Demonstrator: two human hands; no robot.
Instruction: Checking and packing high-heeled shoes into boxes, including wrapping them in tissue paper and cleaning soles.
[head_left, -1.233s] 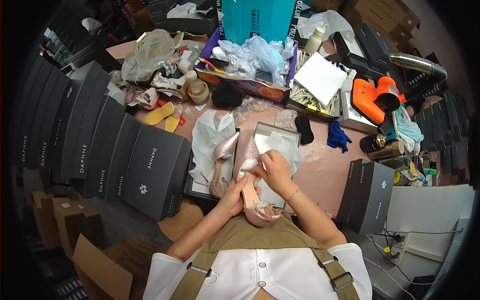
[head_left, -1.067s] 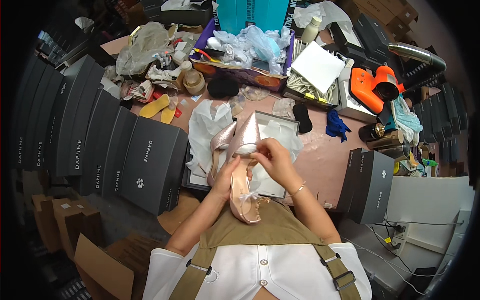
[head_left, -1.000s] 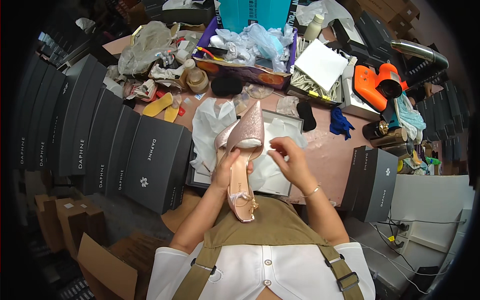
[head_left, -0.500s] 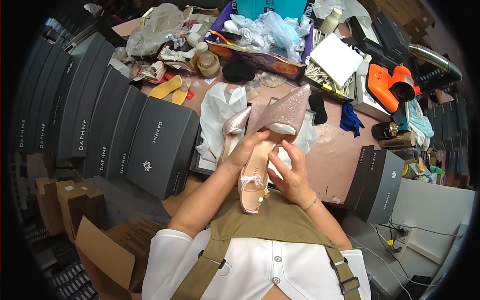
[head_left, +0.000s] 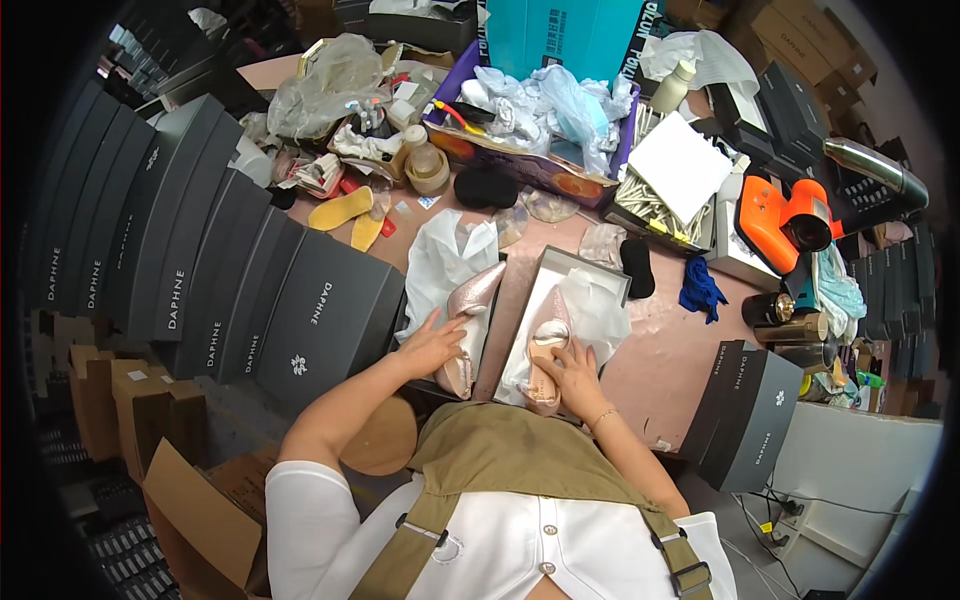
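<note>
Two glittery pink pointed-toe shoes lie in front of me, toes pointing away. The left shoe (head_left: 478,292) lies on the narrow box part at the left; my left hand (head_left: 432,347) rests on its side with fingers spread. The right shoe (head_left: 551,322) lies on white tissue paper (head_left: 592,300) inside an open grey shoe box (head_left: 545,268). My right hand (head_left: 572,382) has its fingers and thumb at the strap and insole of that shoe. White stuffing shows in its toe opening.
Dark shoe boxes (head_left: 325,310) stand in a row at the left, others (head_left: 745,415) at the right. Behind are a purple-edged carton (head_left: 520,155) of crumpled paper, a black pad (head_left: 486,187), yellow insoles (head_left: 342,208), a blue cloth (head_left: 703,290) and an orange hot-air tool (head_left: 765,222).
The right shoe has moved from close before me down into the open box. My left hand has let go of it and shifted left to the other shoe. The head view has tilted.
</note>
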